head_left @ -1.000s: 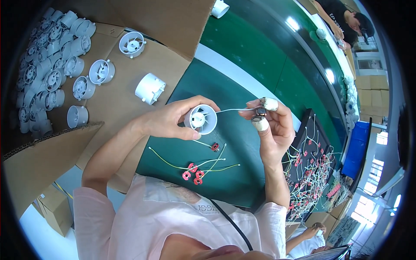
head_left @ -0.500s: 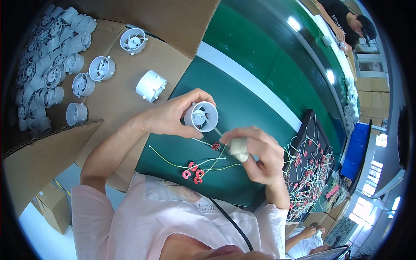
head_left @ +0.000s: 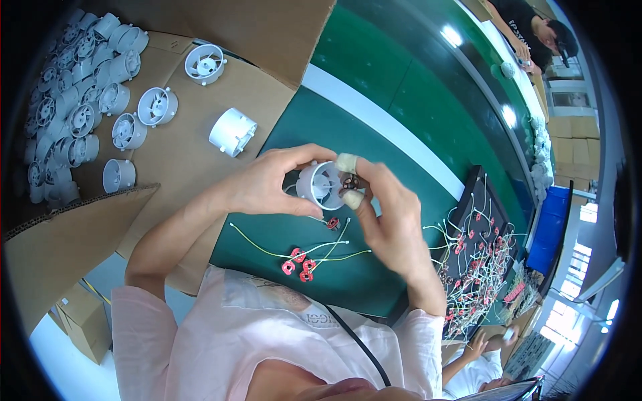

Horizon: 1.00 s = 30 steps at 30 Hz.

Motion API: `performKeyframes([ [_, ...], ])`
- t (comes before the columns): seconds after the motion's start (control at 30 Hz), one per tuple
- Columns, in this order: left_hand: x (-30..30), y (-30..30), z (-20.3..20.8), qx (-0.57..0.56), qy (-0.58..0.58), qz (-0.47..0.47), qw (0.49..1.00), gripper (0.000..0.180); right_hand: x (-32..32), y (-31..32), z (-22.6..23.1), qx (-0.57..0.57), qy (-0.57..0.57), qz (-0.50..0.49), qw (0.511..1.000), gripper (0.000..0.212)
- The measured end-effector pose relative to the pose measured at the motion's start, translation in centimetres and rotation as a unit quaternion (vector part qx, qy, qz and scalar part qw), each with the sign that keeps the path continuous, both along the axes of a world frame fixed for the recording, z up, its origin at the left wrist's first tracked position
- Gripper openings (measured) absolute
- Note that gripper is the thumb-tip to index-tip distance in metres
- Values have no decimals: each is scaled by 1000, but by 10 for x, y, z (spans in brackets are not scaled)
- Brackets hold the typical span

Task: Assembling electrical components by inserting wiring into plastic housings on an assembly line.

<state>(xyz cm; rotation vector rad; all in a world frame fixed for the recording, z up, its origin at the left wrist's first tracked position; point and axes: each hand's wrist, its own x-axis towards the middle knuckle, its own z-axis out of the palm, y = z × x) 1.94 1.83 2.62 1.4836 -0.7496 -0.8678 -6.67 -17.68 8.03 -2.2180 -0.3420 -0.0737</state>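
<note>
My left hand [head_left: 257, 186] is wrapped round a white plastic fan housing [head_left: 309, 184], its round opening tilted toward the right. Pale finger cots cover the thumb and a fingertip of my right hand [head_left: 391, 214]. Between them it pinches a small dark motor coil [head_left: 350, 182] right at the opening; I cannot tell whether it touches the hub inside. A thin pale wire shows on the housing's left side, by my left palm. Below my hands, several red-and-black motor coils [head_left: 307, 266] with pale wires lie on the green table mat [head_left: 267, 234].
At the left, a cardboard box [head_left: 200, 100] holds a big heap of white fan housings [head_left: 80, 117], with several loose ones nearer me. A black tray [head_left: 468, 267] at the right is piled with wired coils. Beyond stands a blue bin [head_left: 550, 230]. Two other people work farther off.
My right hand has moved up and left to the housing's opening, and the dark coil now shows in its fingers. The housing has turned slightly to the right in my left hand.
</note>
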Motion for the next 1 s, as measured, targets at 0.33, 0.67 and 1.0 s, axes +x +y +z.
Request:
performKeyframes([
  [0.33, -18, -9, 6, -40, -193, 104, 975, 65, -8, 8, -13, -89, -84, -62, 991, 31],
  [0.67, -21, -12, 0, -38, -310, 133, 941, 63, -6, 15, -19, -91, -87, -47, 991, 29],
  [1.0, -20, -13, -8, -54, -231, 164, 957, 59, 9, 8, -21, -159, -155, -77, 972, 26],
])
